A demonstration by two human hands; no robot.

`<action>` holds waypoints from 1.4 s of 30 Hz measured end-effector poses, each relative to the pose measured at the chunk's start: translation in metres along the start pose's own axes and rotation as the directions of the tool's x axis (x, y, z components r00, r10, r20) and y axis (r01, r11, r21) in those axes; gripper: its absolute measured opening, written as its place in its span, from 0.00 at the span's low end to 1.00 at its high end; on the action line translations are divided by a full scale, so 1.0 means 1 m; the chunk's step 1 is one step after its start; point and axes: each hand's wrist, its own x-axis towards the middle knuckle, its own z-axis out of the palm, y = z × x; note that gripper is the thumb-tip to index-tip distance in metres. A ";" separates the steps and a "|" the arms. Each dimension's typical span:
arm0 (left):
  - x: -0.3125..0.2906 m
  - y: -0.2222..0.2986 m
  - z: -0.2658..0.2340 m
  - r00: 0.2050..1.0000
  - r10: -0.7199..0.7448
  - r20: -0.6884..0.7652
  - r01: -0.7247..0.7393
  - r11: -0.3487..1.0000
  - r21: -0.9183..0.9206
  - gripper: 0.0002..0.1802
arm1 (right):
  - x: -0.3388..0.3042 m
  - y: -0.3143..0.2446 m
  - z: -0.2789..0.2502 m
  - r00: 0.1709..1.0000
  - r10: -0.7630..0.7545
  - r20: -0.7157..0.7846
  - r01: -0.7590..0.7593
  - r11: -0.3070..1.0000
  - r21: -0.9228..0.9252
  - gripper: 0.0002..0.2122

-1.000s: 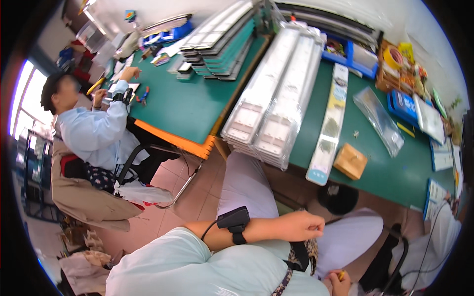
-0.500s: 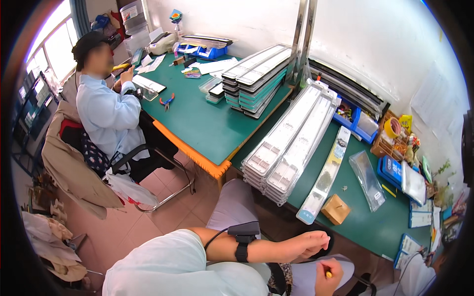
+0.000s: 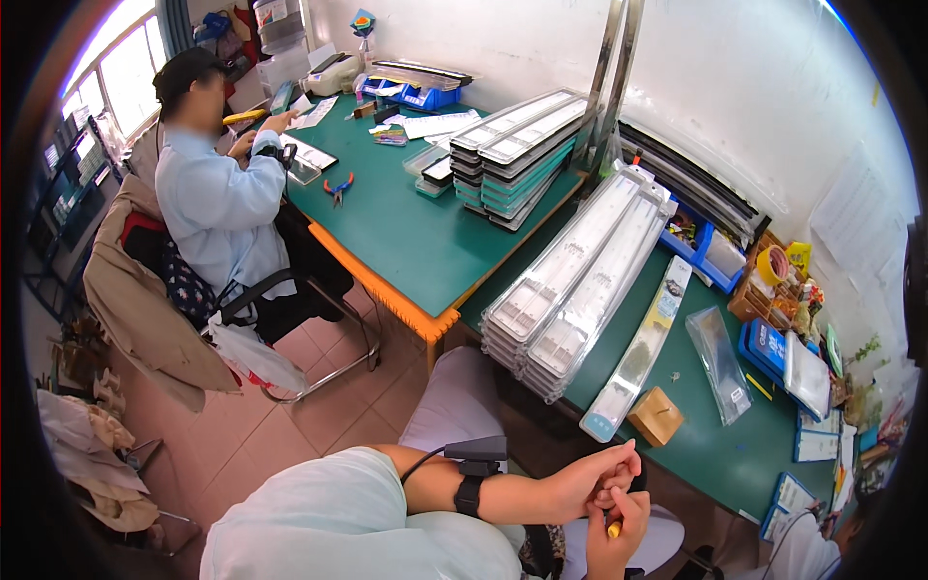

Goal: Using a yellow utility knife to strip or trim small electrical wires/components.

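My hands meet in front of my lap, beyond the near edge of the green table. My left hand [image 3: 592,480] has its fingers curled inward, the thumb side up; whatever may lie in them is hidden. Against it presses my right hand [image 3: 623,527], closed around a small yellow rod-like thing [image 3: 614,530], of which only a rounded end shows. A dark strap with a black box [image 3: 476,449] sits on my left forearm. Nearest to the hands on the table are a small wooden block [image 3: 656,418] and a long printed package [image 3: 638,353].
Stacked long clear-and-white cases [image 3: 570,290] stand left of the package. A clear plastic sleeve [image 3: 718,362] lies to the right, near blue bins [image 3: 698,242] and a yellow tape roll [image 3: 771,263]. A co-worker [image 3: 217,193] sits at the adjoining table, by red-and-blue pliers [image 3: 338,188].
My right hand has moved up and left with the yellow thing to touch my left hand. The left fingers have shifted slightly. The co-worker's hand has reached forward over the table.
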 end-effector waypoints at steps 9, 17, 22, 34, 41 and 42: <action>0.001 -0.008 -0.006 1.000 -0.021 0.013 0.021 1.000 0.001 0.20 | -0.013 0.006 0.009 0.995 0.027 -0.101 -0.036 0.995 -0.096 0.14; 0.002 -0.009 -0.010 0.995 0.004 0.095 0.005 0.996 -0.088 0.21 | -0.025 0.012 0.018 0.967 0.099 -0.233 -0.121 0.989 -0.082 0.23; 0.004 -0.009 -0.013 0.998 0.001 0.056 0.005 0.992 -0.124 0.20 | -0.021 0.011 0.021 0.927 -0.075 -0.369 0.014 0.986 -0.165 0.20; 0.004 -0.007 -0.015 0.997 0.063 0.045 -0.057 0.992 -0.115 0.20 | -0.005 0.000 0.018 0.974 0.142 -0.178 -0.186 0.946 -0.265 0.11; 0.005 -0.007 -0.015 0.997 0.042 0.067 -0.038 0.997 -0.073 0.19 | -0.006 0.001 0.017 0.971 0.165 -0.172 -0.202 0.954 -0.223 0.09; 0.005 -0.007 -0.015 0.996 0.047 0.072 -0.041 0.997 -0.072 0.19 | -0.006 0.002 0.018 0.971 0.156 -0.182 -0.194 0.958 -0.211 0.10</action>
